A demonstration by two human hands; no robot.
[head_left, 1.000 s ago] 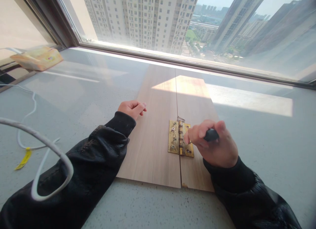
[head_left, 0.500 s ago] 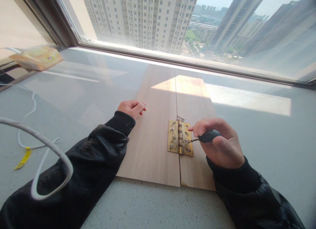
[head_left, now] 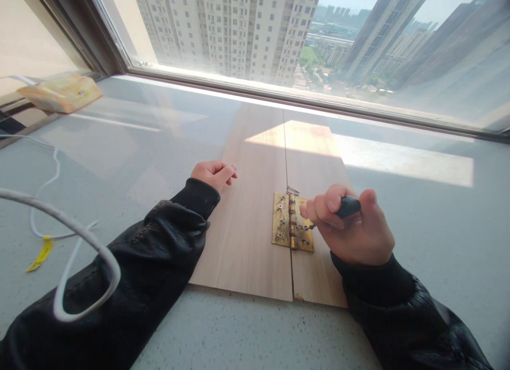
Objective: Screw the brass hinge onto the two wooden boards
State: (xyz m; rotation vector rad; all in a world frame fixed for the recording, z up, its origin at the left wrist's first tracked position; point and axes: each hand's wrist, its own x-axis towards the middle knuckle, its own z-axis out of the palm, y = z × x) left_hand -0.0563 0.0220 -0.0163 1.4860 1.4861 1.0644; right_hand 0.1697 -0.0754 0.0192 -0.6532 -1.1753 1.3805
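My right hand (head_left: 350,229) is closed around the dark handle of a screwdriver (head_left: 348,207). Its thin shaft slants down to the left, and the tip is at the right leaf of a brass hinge (head_left: 292,221). The hinge lies unfolded across the seam between a left wooden board (head_left: 239,242) and a right wooden board (head_left: 319,274). Screw heads show in both leaves. Loose screws (head_left: 292,190) lie just above the hinge. My left hand (head_left: 213,174) rests at the left board's edge with its fingers curled; their inner side is hidden.
Both boards lie on a pale speckled sill (head_left: 239,327) below a window frame (head_left: 279,98). On the left, a white cable (head_left: 90,237) with a yellow tag (head_left: 40,254) loops over my left sleeve. A soft tissue pack (head_left: 64,93) sits in the far left corner.
My right hand has turned on the screwdriver: the thumb has swung up and the fingers now wrap the handle. The handle end has risen slightly. My left hand stays put.
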